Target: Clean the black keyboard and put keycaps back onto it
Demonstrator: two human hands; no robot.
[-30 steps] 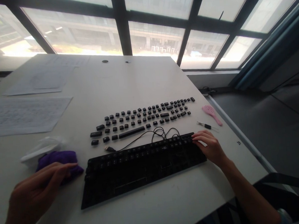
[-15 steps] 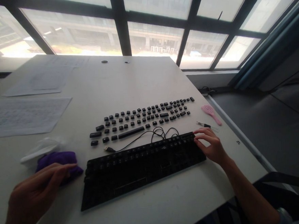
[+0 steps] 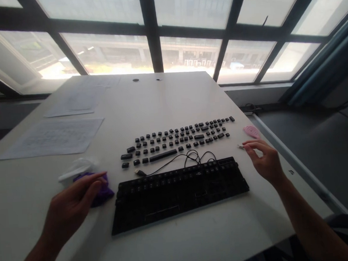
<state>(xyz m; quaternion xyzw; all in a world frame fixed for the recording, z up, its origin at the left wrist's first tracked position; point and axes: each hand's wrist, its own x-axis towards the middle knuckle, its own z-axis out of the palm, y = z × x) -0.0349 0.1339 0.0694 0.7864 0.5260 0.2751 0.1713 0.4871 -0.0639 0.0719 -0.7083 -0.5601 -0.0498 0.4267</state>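
Observation:
My right hand [image 3: 264,160] is at the right of the table, thumb and forefinger pinched at a wire keycap puller [image 3: 240,146]; its wire end shows and the rest is hidden behind my fingers. My left hand [image 3: 73,199] hovers over a bunched purple cloth [image 3: 107,193], forefinger stretched out, with nothing seen in it. Between my hands lies a black keyboard [image 3: 181,201], keys left along its top rows and the lower part bare. Beyond it, loose black keycaps are set out in rows, with the long space bar [image 3: 163,155] among them.
The keyboard's cable [image 3: 170,160] loops behind it, ending in a USB plug [image 3: 140,172]. A pink hairbrush [image 3: 251,132] lies near the right table edge. Clear plastic wrapping [image 3: 78,169] sits behind the cloth, and printed sheets [image 3: 52,137] lie farther left.
My right hand has left the keyboard's upper right corner and moved right to the keycap puller. My left hand stays over the purple cloth. The whole view has shifted slightly.

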